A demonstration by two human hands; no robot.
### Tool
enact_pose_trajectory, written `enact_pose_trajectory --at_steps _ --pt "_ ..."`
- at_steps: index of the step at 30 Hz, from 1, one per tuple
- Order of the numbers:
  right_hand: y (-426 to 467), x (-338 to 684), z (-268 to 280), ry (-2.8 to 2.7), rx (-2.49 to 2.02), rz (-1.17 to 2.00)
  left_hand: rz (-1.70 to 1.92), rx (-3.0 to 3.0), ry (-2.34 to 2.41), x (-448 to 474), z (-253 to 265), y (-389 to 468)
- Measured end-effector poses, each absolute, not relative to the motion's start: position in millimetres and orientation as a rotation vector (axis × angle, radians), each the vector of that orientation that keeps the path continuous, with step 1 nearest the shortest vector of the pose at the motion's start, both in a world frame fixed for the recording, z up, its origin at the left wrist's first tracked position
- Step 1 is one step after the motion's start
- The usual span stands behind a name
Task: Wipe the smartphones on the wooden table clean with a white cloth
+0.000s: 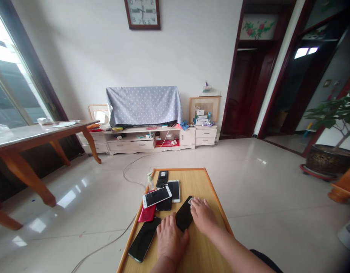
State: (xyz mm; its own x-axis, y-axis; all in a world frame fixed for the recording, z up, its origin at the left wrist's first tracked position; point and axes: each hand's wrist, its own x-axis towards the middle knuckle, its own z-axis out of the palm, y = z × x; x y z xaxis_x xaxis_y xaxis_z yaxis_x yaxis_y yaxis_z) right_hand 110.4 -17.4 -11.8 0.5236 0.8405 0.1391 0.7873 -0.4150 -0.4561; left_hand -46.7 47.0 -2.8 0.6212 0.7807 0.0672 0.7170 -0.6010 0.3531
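one black phone [183, 218] lies aslant on the wooden bench [193, 182], screen up, between the person's two hands. the right hand [203, 215] holds a small pale wipe [190, 201] beneath its fingertips, against the phone's far end. the left hand [171, 236] is palm down at the near left side, its fingers and thumb about the phone's edge and lower corner; whether it grips or merely touches cannot be told.

just left of that hand lies a larger black phone [143, 242], and beyond it a red phone [146, 215], partly covered. a white phone [157, 197] rests across the red one and a dark phone [164, 206]. beside these is another white-framed phone [177, 190]. a pump bottle [150, 182] stands upright by the bench's left edge. farther off, a low cabinet [188, 138] stands against the wall, under a square clock [142, 14].
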Motion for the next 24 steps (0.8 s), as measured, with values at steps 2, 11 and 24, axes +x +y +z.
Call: enact_pose_trajectory --at_steps 2,11,24 --pt "-17 96 -15 -1.413 -2.253 0.178 0.326 2.553 1.208 -48 -8 49" --pt "-6 99 -11 -1.546 -2.166 0.218 0.394 2.541 1.159 -50 -24 56" --pt "1 93 -15 -1.585 -2.115 0.236 0.448 2.543 1.131 -51 -31 60"
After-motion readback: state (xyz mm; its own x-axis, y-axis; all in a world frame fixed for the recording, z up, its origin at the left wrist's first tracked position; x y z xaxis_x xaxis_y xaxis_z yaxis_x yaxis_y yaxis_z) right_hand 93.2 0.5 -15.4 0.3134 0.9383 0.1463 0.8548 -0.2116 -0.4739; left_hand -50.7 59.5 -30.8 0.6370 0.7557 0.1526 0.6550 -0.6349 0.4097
